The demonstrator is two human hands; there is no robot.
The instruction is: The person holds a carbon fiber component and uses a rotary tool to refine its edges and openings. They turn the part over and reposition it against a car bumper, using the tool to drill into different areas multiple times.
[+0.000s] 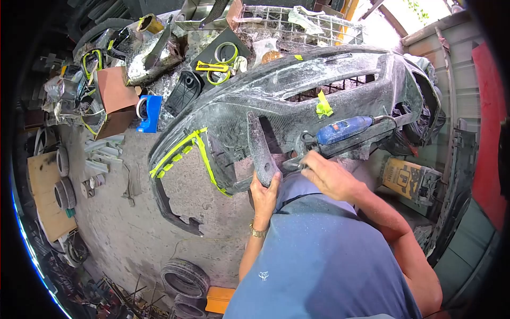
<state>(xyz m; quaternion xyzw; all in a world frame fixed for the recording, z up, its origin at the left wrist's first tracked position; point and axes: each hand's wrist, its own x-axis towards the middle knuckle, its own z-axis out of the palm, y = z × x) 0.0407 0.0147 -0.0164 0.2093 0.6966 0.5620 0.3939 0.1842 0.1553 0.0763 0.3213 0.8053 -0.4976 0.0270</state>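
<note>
My left hand [264, 198] grips the lower end of a long grey trim piece [259, 151], dusty and narrowing upward, with a hole near its base. Beside it, my right hand [329, 178] has its fingers curled together near a dark fitting; what they hold, if anything, is hidden. Both hands are in front of a large dusty black car bumper [234, 114]. Yellow-green tape [203, 159] edges its left opening, and another tape scrap [323, 105] sticks near the grille slot. A blue power tool [345, 130] with a cord lies on the bumper, just above my right hand.
Behind the bumper, a cluttered surface holds a yellow utility knife [212, 67], a tape roll [226, 52] and a blue tape dispenser [150, 114]. Tires [185, 279] lie on the floor at lower left. A yellow-black box [406, 179] stands at right.
</note>
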